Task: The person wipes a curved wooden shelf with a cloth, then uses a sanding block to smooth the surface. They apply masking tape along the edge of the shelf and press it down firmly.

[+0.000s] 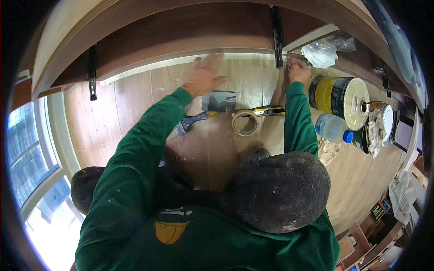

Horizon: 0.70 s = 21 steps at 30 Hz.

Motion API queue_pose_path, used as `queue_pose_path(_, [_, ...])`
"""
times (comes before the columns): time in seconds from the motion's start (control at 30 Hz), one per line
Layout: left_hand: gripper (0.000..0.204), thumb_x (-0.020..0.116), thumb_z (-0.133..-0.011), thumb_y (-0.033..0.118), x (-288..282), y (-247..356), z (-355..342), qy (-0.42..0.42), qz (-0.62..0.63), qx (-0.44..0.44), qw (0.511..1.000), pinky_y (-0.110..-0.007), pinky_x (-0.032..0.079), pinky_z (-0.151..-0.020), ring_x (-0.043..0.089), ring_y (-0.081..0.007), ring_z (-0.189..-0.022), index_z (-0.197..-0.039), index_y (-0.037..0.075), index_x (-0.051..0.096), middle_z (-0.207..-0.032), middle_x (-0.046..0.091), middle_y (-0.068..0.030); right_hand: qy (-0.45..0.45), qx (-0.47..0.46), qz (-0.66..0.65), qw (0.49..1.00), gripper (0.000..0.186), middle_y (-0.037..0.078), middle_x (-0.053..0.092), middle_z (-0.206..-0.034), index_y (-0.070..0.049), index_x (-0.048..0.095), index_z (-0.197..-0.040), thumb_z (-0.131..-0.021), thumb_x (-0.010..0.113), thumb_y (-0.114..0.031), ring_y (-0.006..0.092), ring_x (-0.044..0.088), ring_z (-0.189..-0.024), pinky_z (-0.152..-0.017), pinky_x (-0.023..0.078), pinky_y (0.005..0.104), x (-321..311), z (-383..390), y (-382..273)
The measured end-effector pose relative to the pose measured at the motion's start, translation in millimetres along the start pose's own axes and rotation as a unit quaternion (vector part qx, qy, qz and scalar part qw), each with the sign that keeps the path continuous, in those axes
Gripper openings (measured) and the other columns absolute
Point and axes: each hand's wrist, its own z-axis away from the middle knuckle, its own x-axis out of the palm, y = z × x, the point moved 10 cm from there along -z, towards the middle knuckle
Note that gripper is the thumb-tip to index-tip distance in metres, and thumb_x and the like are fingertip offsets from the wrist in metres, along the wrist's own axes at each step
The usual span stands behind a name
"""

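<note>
My left hand (205, 74) lies with its fingers stretched out against a pale strip (248, 56) along the lower edge of a brown wooden panel (203, 29). At the strip's right end, the fingers of my right hand (298, 71) are curled and pressed together; what they hold, if anything, is hidden. Below the left hand, on the wood-look floor, are a flat grey scraper blade (219, 102) and a paintbrush (193, 120). Between my forearms lie a roll of masking tape (235, 123) and a yellow-and-black utility knife (270, 110).
Right of my right forearm stand a yellow-and-black paint can (332, 95) and a clear bottle (329, 126) with a blue cap. White crumpled paper (322, 58) sits by the panel. Black metal rails (276, 34) hang down over the floor. A window (27, 140) is at left.
</note>
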Motion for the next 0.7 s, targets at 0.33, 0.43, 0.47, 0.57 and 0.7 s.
queue_pose_path(0.33, [0.078, 0.050, -0.091, 0.054, -6, -41, 23, -0.019, -0.099, -0.004, 0.995, -0.049, 0.032, -0.106, 0.040, -0.0317, -0.134, -0.143, -0.001, 0.033, -0.141, 0.046, -0.0207, -0.012, 0.026, 0.051, 0.998, 0.026, 0.012, 0.072, -0.080, -0.016, 0.077, -0.075, -0.070, 0.077, -0.042, 0.0301, 0.069, -0.074, -0.070, 0.053, 0.0392, 0, -2, 9])
queue_pose_path(0.43, [0.079, 0.050, -0.090, 0.055, -7, -35, 23, -0.018, -0.099, -0.015, 0.995, -0.050, 0.032, -0.105, 0.039, -0.0329, -0.134, -0.143, -0.002, 0.034, -0.142, 0.045, -0.0201, -0.005, 0.019, 0.032, 0.999, 0.023, 0.011, 0.071, -0.076, -0.017, 0.077, -0.074, -0.068, 0.079, -0.040, 0.0287, 0.069, -0.070, -0.066, 0.053, 0.0386, 0, 1, 5])
queue_pose_path(0.47, [0.079, 0.050, -0.090, 0.055, -8, -34, 24, -0.016, -0.094, -0.018, 0.995, -0.050, 0.032, -0.105, 0.038, -0.0333, -0.135, -0.143, -0.002, 0.034, -0.143, 0.044, -0.0199, 0.010, -0.005, 0.025, 1.000, 0.023, 0.011, 0.071, -0.075, -0.018, 0.077, -0.073, -0.068, 0.080, -0.039, 0.0287, 0.069, -0.070, -0.066, 0.053, 0.0389, -2, 2, 2])
queue_pose_path(0.57, [0.079, 0.050, -0.090, 0.055, -7, -36, 24, -0.010, -0.092, -0.015, 0.996, -0.051, 0.031, -0.106, 0.038, -0.0327, -0.135, -0.143, -0.002, 0.034, -0.144, 0.043, -0.0195, 0.043, -0.047, 0.011, 0.998, 0.021, 0.011, 0.071, -0.075, -0.019, 0.077, -0.073, -0.066, 0.081, -0.039, 0.0292, 0.068, -0.070, -0.066, 0.053, 0.0399, -4, 3, 2])
queue_pose_path(0.7, [0.079, 0.051, -0.090, 0.055, -12, -26, 19, -0.005, -0.076, -0.020, 0.997, -0.049, 0.029, -0.108, 0.037, -0.0325, -0.135, -0.143, -0.001, 0.034, -0.144, 0.043, -0.0187, 0.070, -0.051, 0.045, 0.995, 0.021, 0.010, 0.071, -0.077, -0.021, 0.077, -0.075, -0.066, 0.081, -0.039, 0.0304, 0.067, -0.073, -0.066, 0.052, 0.0408, -2, 1, 9])
